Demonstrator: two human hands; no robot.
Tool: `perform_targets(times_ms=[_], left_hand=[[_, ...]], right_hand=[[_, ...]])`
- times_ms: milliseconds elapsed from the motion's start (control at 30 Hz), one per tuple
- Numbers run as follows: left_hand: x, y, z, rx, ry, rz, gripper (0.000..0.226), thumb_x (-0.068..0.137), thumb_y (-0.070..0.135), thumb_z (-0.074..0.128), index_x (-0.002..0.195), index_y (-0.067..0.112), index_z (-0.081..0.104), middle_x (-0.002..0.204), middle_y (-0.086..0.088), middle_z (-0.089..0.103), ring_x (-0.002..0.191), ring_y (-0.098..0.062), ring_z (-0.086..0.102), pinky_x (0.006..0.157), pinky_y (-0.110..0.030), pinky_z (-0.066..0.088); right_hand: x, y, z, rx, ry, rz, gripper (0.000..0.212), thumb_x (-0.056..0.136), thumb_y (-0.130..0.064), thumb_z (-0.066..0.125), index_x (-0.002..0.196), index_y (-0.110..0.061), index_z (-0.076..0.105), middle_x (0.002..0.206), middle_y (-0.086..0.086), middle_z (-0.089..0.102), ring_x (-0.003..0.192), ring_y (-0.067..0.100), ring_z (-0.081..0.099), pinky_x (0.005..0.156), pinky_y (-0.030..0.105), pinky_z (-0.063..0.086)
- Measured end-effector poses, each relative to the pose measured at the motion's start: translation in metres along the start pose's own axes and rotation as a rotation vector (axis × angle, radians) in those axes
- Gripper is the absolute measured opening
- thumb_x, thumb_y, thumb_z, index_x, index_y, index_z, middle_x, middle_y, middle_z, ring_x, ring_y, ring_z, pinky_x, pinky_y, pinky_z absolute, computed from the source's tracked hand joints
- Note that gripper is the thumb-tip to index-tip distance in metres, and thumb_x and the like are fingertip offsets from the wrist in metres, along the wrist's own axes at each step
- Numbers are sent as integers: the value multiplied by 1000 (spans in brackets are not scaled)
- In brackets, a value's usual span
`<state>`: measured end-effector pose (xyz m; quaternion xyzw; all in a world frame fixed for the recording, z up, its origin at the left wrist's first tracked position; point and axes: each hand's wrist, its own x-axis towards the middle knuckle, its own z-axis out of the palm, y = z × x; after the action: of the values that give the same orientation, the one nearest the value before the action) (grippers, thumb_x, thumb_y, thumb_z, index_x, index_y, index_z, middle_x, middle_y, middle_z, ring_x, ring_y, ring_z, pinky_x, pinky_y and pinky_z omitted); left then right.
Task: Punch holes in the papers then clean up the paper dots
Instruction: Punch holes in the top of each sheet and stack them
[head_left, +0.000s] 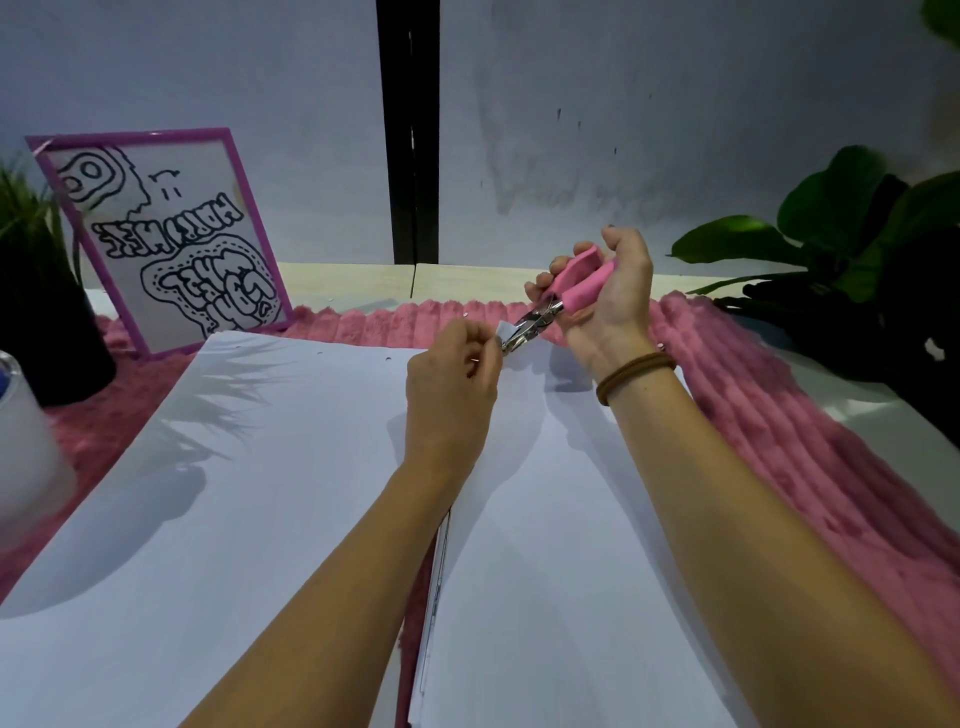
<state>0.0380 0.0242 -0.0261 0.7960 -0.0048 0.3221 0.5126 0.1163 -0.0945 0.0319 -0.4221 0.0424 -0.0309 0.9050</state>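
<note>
My right hand (608, 296) grips a pink-handled hole punch (558, 299), its metal jaws closed over the lifted top-left corner of the right stack of white papers (561, 545). My left hand (449, 395) pinches that same paper corner just left of the jaws. A second white sheet (208, 493) lies flat on the left, with small punched holes along its far edge. A few tiny paper dots (466, 313) lie on the pink mat near the punch.
A fluffy pink mat (779, 415) lies under the papers. A purple-framed drawing (166, 239) leans at the back left beside a dark potted plant (41, 312). A white tape roll (21, 441) sits at the left edge. Green leaves (857, 234) fill the right.
</note>
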Motion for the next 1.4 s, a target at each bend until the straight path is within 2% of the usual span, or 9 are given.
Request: perform_targets(times_ms=[67,167,300,433,800,933,1267,1400], left_hand=[[1,1,-1,-10,13,28,7,93,11,63,98,7,66,80,5,67,69,-9,63,68,-18,54],[2,-1,-3,-86,5,-39,8,95,12,59,97,8,65,80,7,67,71,-5,62,64,-14,49],[3,-7,-1,-173,-54,-169,8,97,16,54,98,12,61,83,7,65,66,1,53,58,-10,41],[4,-10,-1,-207,-67,-224,8,98,17,53,99,16,60,89,8,65,78,-1,57,66,-6,42],[5,-11,-1,-216,-69,-200,9,99,17,52,101,13,60,84,11,61,69,6,53,63,-7,41],[4,-9,-1,-211,-61,-182,10,98,16,52,103,10,60,86,13,61,72,12,54,65,-5,42],[4,-9,0,-213,-58,-171,10,98,15,52,104,9,59,88,14,62,76,11,55,68,-6,43],[4,-8,-2,-225,-61,-215,12,98,18,53,106,10,59,90,7,63,74,9,55,66,-5,42]], right_hand=[[3,-7,-3,-85,-6,7,22,93,-29,48,85,-9,48,63,9,54,52,23,53,60,35,54],[7,-15,-9,-189,-20,-34,22,94,-30,46,86,-10,48,63,8,54,51,22,52,57,33,53],[13,-23,-27,-182,27,-43,23,93,-31,46,85,-10,50,62,7,53,50,22,49,54,28,47],[19,-34,-47,-129,83,-97,25,92,-30,44,80,-9,50,62,8,51,48,21,45,49,24,40],[23,-34,-53,7,86,-181,28,92,-30,43,74,-10,51,62,10,48,47,21,42,51,25,37],[23,-33,-51,-5,93,-189,27,92,-30,44,75,-10,50,62,9,48,48,20,42,50,25,37],[26,-32,-43,-24,191,-156,25,91,-32,47,77,-11,48,58,6,48,46,20,43,50,24,39],[27,-32,-44,-3,232,-169,23,90,-29,47,74,-13,46,57,5,47,44,19,42,50,24,38]])
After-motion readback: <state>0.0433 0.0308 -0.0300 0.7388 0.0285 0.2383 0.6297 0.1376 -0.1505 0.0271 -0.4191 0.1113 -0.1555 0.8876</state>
